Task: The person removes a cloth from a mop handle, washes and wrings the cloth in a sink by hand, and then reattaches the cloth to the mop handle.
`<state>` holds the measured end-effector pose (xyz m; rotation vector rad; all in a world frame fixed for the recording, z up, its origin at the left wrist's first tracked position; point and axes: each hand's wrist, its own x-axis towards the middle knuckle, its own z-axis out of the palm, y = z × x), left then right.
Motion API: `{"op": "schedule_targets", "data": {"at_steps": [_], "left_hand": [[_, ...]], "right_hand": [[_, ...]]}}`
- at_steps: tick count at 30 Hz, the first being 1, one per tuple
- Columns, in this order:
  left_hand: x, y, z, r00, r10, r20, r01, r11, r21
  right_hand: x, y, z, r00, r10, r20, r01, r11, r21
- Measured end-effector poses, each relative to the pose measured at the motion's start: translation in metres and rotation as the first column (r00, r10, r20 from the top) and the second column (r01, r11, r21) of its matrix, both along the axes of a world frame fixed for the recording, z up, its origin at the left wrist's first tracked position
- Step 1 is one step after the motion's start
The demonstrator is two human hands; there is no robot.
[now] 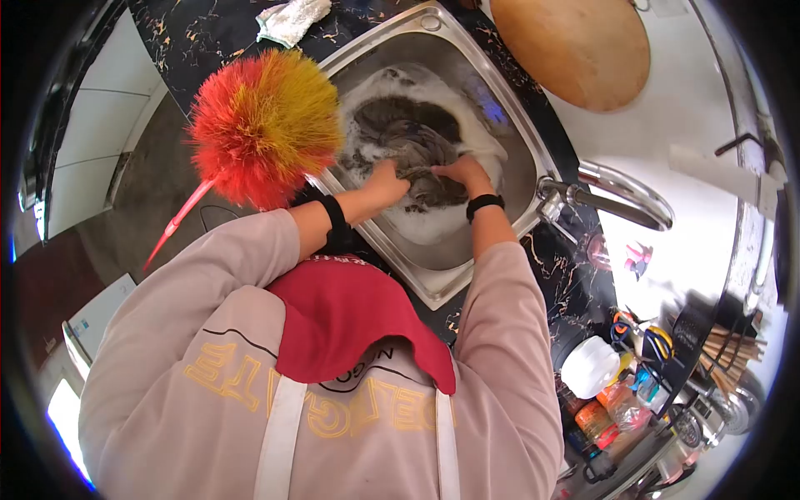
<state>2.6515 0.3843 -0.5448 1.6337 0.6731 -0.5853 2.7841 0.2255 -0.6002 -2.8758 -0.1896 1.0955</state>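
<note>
Got the left hand (pixel 386 185) curled tight on a soaked grey cloth (pixel 408 137), down in the suds. Got the right hand (pixel 467 172) pinching the same cloth between thumb and fingers, just beside the left one. Can see a fold of it running across the gap between the two. Can't tell the amount of cloth inside either grip, thanks to the foam (pixel 417 227) and all the folds.

Wearing a black band (pixel 335 218) on each wrist, plus long pinkish sleeves (pixel 208 271) and an apron with a red top (pixel 350 312) and white straps (pixel 283 433).

As for the cloth, bunched up around the middle of the metal sink (pixel 400 29), partly under murky water, ringed with white suds.

Moving out a bit: a shiny faucet (pixel 625 193) on the right edge of the sink, spout swung off to the right, away from the basin. On the left, a big fluffy red-and-yellow duster (pixel 267 125), overlapping the sink's edge in view, with a pink handle (pixel 179 221) pointing down-left. Can't tell about any actual contact there.

Farther out, a white rag (pixel 293 21) on the dark veined surface (pixel 196 37), beyond the duster. Upper right, a round wooden board (pixel 575 50). Lower right, lots of clutter: a white tub (pixel 590 367), some chopsticks (pixel 733 354), orange-labelled containers (pixel 596 421).
</note>
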Motion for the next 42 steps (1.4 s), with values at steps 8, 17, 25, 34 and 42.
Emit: {"op": "schedule_targets", "data": {"at_steps": [8, 17, 25, 34, 42], "left_hand": [[0.002, -0.011, -0.021, 0.956, 0.177, -0.234, -0.192, 0.980, -0.043], [0.006, -0.005, -0.033, 0.841, 0.317, -0.439, -0.432, 0.881, -0.191], [0.019, -0.002, -0.021, 0.782, 0.475, -0.404, -0.585, 0.783, -0.212], [0.010, -0.019, -0.050, 0.645, 0.560, -0.521, -0.760, 0.398, -0.514], [0.029, -0.002, 0.000, 0.786, 0.529, -0.320, -0.617, 0.704, -0.352]], "right_hand": [[-0.011, 0.022, -0.034, 0.994, 0.111, -0.015, -0.111, 0.994, -0.016], [0.020, -0.026, -0.029, 0.791, -0.606, -0.080, 0.507, 0.576, 0.641], [-0.065, 0.033, 0.034, 0.985, -0.151, -0.081, 0.163, 0.679, 0.716], [-0.066, 0.059, 0.017, 0.922, -0.157, 0.354, 0.005, 0.920, 0.393], [-0.006, -0.017, -0.076, 0.903, -0.425, 0.065, 0.351, 0.816, 0.460]]}}
